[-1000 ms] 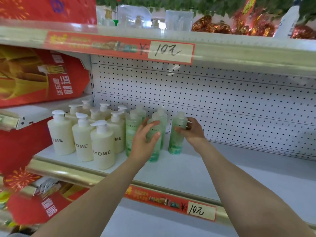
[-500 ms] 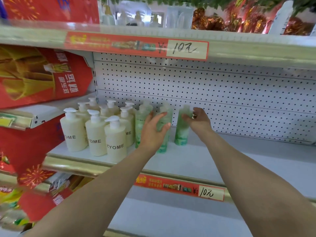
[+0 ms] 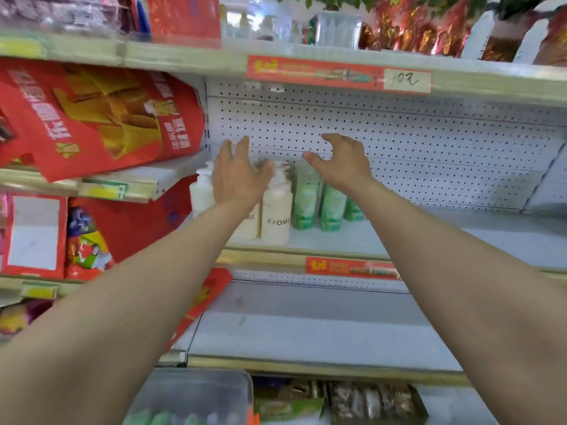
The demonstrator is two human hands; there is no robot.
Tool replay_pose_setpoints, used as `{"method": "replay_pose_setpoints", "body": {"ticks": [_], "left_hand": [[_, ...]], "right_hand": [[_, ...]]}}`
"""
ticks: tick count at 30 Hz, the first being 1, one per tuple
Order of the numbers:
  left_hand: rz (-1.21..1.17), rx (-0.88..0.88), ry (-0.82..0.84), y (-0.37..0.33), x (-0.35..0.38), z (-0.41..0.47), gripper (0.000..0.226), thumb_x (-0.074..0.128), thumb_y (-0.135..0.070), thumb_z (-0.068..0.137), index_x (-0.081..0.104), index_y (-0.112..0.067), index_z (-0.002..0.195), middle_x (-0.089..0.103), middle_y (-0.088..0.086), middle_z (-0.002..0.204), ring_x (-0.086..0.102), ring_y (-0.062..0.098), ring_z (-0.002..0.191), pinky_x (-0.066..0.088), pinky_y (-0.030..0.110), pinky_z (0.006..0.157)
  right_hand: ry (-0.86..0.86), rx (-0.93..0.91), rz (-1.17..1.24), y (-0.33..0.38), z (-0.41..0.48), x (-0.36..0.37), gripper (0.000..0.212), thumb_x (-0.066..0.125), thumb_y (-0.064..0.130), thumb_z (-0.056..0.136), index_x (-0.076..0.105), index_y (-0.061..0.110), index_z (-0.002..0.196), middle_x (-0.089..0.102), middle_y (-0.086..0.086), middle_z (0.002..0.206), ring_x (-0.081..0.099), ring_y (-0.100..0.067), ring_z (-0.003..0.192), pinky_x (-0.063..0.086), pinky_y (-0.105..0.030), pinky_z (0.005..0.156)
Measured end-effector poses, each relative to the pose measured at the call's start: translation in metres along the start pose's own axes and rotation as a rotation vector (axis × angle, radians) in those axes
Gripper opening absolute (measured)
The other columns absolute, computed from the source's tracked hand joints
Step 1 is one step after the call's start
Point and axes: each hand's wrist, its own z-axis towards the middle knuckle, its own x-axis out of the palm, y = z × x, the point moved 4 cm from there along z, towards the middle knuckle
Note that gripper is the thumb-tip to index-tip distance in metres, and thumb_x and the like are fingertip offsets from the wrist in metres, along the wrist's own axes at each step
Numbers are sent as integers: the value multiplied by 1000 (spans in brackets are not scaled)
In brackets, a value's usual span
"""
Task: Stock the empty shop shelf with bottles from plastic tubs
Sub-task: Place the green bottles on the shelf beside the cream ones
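Observation:
Cream pump bottles (image 3: 276,214) marked ZYOME stand at the left end of the white shelf (image 3: 429,240). Green bottles (image 3: 305,200) stand in a row just right of them. My left hand (image 3: 236,176) hovers in front of the cream bottles with fingers spread, holding nothing. My right hand (image 3: 340,162) is raised above the green bottles, fingers loosely curved and empty. A clear plastic tub (image 3: 196,397) with green bottles inside sits at the bottom edge of the view.
A white pegboard back wall (image 3: 399,142) runs behind the shelf. Red price strips (image 3: 337,73) mark the shelf edges. Red bags (image 3: 101,118) fill the left bay. A lower white shelf (image 3: 306,326) and packaged goods (image 3: 352,400) lie below.
Both hands let go of the green bottles and lifted up and back from them. The view swung down and left, bringing the lower shelf and the tub into sight.

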Motion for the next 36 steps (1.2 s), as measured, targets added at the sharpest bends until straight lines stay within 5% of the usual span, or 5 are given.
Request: {"method": "replay_pose_setpoints", "body": {"ticks": [8, 18, 32, 36], "left_hand": [[112, -146, 108, 78, -56, -43, 65, 44, -60, 92, 32, -28, 148, 27, 13, 156, 27, 35, 142, 30, 51, 111], [135, -391, 277, 210, -23, -137, 60, 49, -51, 93, 46, -13, 138, 41, 21, 142, 40, 41, 130, 35, 47, 107], [241, -989, 695, 421, 70, -341, 65, 60, -43, 92, 41, -7, 143, 47, 26, 138, 46, 42, 125, 39, 45, 105], [289, -1107, 745, 467, 90, -395, 68, 64, -43, 90, 42, -8, 143, 50, 27, 136, 47, 40, 125, 38, 42, 105]], "right_hand": [[128, 45, -25, 70, -71, 55, 75, 48, 69, 88, 43, 23, 147, 43, -6, 152, 29, -27, 144, 35, -44, 112], [383, 116, -21, 42, -168, 191, 65, 56, 60, 88, 51, 19, 139, 52, -5, 142, 39, -27, 136, 39, -40, 105], [1175, 378, 47, -50, -341, 432, 66, 60, 53, 90, 48, 15, 142, 58, -9, 137, 63, -28, 114, 52, -33, 90], [1340, 467, 50, -71, -395, 496, 67, 60, 52, 92, 44, 15, 145, 49, -6, 147, 54, -25, 127, 48, -33, 97]]}}
